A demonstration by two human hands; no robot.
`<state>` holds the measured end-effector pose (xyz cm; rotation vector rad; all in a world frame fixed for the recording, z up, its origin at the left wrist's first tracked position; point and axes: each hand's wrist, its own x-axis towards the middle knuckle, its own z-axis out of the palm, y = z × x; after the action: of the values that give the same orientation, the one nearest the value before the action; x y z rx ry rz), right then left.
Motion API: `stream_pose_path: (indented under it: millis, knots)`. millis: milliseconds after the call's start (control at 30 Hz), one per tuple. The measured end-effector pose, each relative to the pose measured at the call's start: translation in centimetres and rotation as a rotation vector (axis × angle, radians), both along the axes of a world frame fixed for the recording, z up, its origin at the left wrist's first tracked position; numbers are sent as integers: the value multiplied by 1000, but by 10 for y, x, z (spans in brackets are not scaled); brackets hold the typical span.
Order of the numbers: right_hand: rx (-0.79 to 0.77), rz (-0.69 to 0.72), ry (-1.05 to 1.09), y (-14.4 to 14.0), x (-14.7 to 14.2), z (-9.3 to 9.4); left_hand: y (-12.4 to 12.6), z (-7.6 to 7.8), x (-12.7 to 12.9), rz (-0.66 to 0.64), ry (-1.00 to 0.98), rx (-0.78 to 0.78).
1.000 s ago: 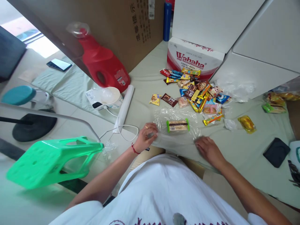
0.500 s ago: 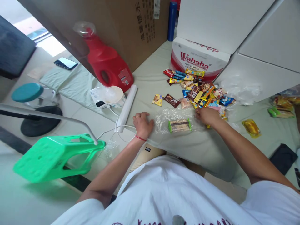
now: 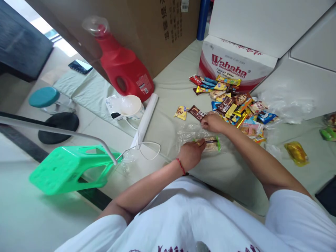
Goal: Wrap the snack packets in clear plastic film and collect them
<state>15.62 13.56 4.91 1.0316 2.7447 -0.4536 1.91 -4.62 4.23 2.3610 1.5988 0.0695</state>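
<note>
My left hand [image 3: 191, 154], with a red string at the wrist, has its fingers curled onto the near left edge of a clear plastic bag [image 3: 187, 132]. Inside the bag lies a snack bar [image 3: 213, 143] with green ends. My right hand [image 3: 214, 122] reaches over the bag's far side, its fingertips at the right end of a brown chocolate packet [image 3: 196, 112]. It covers the spot beside that packet, so what it grips is hidden. A yellow cookie packet [image 3: 180, 112] lies just left of the brown one. A heap of mixed snack packets [image 3: 236, 105] lies behind my right hand.
A Wahaha carton [image 3: 231, 66], a large cardboard box [image 3: 157, 31] and a red jug [image 3: 123, 66] stand at the back. A white bowl [image 3: 130, 105], a white roll [image 3: 147, 117] and a cable [image 3: 147, 148] lie left. A green stool [image 3: 70, 168] lies tipped over. A yellow packet [image 3: 296, 152] lies right.
My right hand moved from the near edge of the bag up to the snack heap, then left to the brown packet. My left hand shifted right onto the bag beside the bar.
</note>
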Motion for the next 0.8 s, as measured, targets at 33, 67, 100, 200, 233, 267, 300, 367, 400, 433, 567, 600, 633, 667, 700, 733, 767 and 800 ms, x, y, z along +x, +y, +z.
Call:
stream_pose_path:
  millis: [33, 67, 100, 200, 233, 267, 300, 367, 400, 433, 567, 600, 633, 667, 700, 733, 767, 800]
  knots:
    - [-28, 20, 50, 2, 4, 1, -1, 0, 1, 14, 14, -22]
    - [-47, 53, 114, 2, 8, 3, -3, 1, 0, 26, 26, -45]
    - [-58, 90, 184, 0, 13, 6, -5, 3, 0, 35, 35, -68]
    - [-102, 159, 352, -15, 25, 18, -8, 7, -1, 46, 40, -115]
    - [-122, 165, 376, -22, 28, 22, -9, 8, -1, 49, 37, -124]
    - [-140, 163, 388, -31, 31, 25, -10, 8, -1, 54, 31, -129]
    - [-154, 155, 398, -40, 33, 28, -10, 8, 0, 59, 24, -131]
    - [-170, 152, 433, -58, 36, 30, -12, 6, 1, 74, 1, -130]
    - [-176, 163, 464, -67, 38, 30, -13, 5, 1, 83, -14, -128]
    - [-184, 181, 499, -75, 39, 29, -14, 3, 2, 95, -29, -129]
    - [-184, 219, 614, -105, 48, 14, -15, -6, -5, 155, -154, -152]
    - [-165, 215, 624, -111, 51, 8, -15, -9, -9, 153, -240, -146]
    - [-143, 213, 620, -116, 54, 2, -14, -13, -15, 136, -357, -138]
    - [-119, 218, 599, -122, 57, -4, -14, -18, -22, 119, -497, -132]
    - [-95, 229, 563, -126, 60, -9, -13, -22, -30, 110, -646, -137]
    - [-67, 243, 519, -130, 62, -13, -12, -26, -38, 125, -788, -154]
    - [-35, 255, 473, -134, 64, -17, -12, -30, -47, 174, -912, -175]
    - [-3, 265, 429, -137, 65, -19, -10, -32, -57, 256, -1015, -185]
